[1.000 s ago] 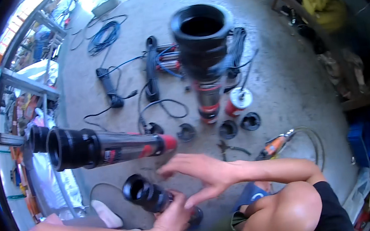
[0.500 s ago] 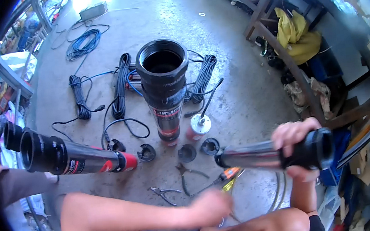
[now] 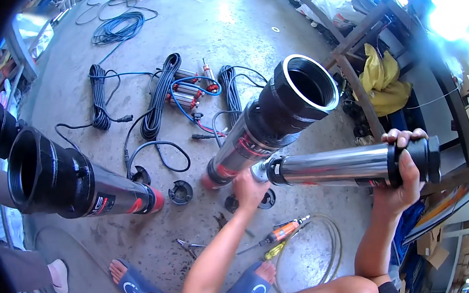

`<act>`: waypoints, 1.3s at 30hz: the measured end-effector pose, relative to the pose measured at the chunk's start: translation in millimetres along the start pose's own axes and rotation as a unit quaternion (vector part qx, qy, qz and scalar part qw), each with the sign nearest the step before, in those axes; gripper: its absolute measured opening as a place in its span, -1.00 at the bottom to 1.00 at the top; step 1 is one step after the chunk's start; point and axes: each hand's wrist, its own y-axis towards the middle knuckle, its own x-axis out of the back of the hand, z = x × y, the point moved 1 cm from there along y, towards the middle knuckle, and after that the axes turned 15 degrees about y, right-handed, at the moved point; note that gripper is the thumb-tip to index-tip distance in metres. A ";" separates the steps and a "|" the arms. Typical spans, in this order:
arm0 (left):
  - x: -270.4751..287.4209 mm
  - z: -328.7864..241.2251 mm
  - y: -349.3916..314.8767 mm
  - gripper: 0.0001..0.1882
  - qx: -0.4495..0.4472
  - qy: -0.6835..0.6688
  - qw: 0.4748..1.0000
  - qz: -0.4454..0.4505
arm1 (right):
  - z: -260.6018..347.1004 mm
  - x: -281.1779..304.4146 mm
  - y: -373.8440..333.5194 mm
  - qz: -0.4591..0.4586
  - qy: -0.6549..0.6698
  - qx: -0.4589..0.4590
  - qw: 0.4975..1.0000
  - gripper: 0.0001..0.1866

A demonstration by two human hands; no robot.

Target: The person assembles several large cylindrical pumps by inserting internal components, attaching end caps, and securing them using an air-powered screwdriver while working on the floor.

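My right hand is wrapped around the black collar of a shiny metal pump tube, held nearly level with its narrow end pointing left. At that end, my left hand is closed around a silver-topped cylinder, mostly hidden by my fingers and the tube. Just beyond stands another pump tube with a wide, open black mouth. To the left a similar tube stands with a red base. Black notched rings lie on the floor, some partly behind my left forearm.
Coiled black cables and small red-and-silver motor parts lie farther off. Near my feet are an orange air tool, pliers and a looped hose. A metal rack lines the right; another person's leg is at left.
My left hand has reached forward from near my knees to the silver-topped cylinder. The tube in my right hand has its narrow end beside that cylinder. The view has shifted.
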 end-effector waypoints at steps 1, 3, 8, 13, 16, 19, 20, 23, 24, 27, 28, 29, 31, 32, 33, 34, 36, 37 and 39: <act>-7.0 3.8 -0.7 -0.16 0.006 0.017 0.999 -0.030 | -7.8 -2.8 1.9 -0.013 -0.008 -0.001 1.000 -0.49; -15.1 4.9 -3.6 -0.24 0.024 0.045 0.994 -0.101 | -19.6 -13.9 4.5 -0.029 -0.007 -0.013 0.999 -0.51; -30.3 -1.1 -11.7 -0.32 0.046 0.078 0.984 -0.154 | -34.5 -25.0 6.9 -0.031 -0.032 -0.017 0.999 -0.54; -35.2 -6.0 -12.0 -0.38 0.067 0.074 0.981 -0.164 | -36.1 -35.1 5.0 -0.016 -0.050 -0.014 0.999 -0.53; -38.5 -1.9 -14.2 -0.42 0.074 0.077 0.979 -0.176 | -38.2 -36.1 2.3 -0.029 -0.036 -0.015 0.999 -0.52; -41.5 -2.5 -16.5 -0.42 0.080 0.069 0.979 -0.174 | -39.7 -36.0 3.8 -0.031 -0.051 -0.010 0.998 -0.51; -42.3 -3.9 -16.7 -0.40 0.079 0.069 0.978 -0.182 | -39.6 -36.2 4.6 -0.032 -0.056 -0.009 0.998 -0.50; -43.8 -3.7 -17.6 -0.38 0.088 0.071 0.979 -0.172 | -38.9 -39.0 4.7 -0.037 -0.073 -0.005 0.997 -0.50; -44.3 -2.0 -18.4 -0.37 0.094 0.073 0.979 -0.165 | -39.0 -40.3 3.6 -0.040 -0.081 -0.004 0.996 -0.50; -43.7 -1.2 -18.4 -0.37 0.090 0.070 0.981 -0.157 | -34.4 -42.1 0.6 -0.049 -0.088 -0.002 0.995 -0.49; -45.0 -4.4 -18.7 -0.38 0.098 0.062 0.977 -0.177 | -33.2 -38.2 0.4 -0.052 -0.088 0.006 0.995 -0.48; -46.6 -1.5 -19.1 -0.38 0.094 0.070 0.976 -0.184 | -31.7 -36.4 -0.1 -0.056 -0.089 0.015 0.994 -0.48; -50.0 5.4 -19.7 -0.36 0.084 0.085 0.973 -0.196 | -39.9 -39.7 1.8 -0.053 -0.083 0.008 0.995 -0.49; -49.4 2.9 -19.7 -0.36 0.086 0.070 0.977 -0.180 | -43.0 -41.9 2.4 -0.064 -0.099 -0.004 0.993 -0.52; -50.7 1.8 -20.3 -0.35 0.080 0.069 0.976 -0.190 | -46.0 -43.5 2.2 -0.076 -0.114 -0.016 0.990 -0.54; -51.0 0.1 -20.8 -0.35 0.074 0.067 0.975 -0.200 | -50.3 -40.5 1.1 -0.078 -0.108 -0.013 0.991 -0.58; -49.1 -1.3 -20.3 -0.32 0.076 0.065 0.973 -0.210 | -53.9 -38.7 -0.6 -0.090 -0.097 -0.013 0.991 -0.58; -47.8 -0.6 -19.5 -0.30 0.075 0.070 0.973 -0.206 | -55.9 -38.0 -0.6 -0.093 -0.088 -0.016 0.992 -0.56; -41.5 -3.9 -17.7 -0.28 0.067 0.076 0.976 -0.194 | -56.8 -34.1 2.6 -0.014 -0.082 -0.019 0.996 -0.49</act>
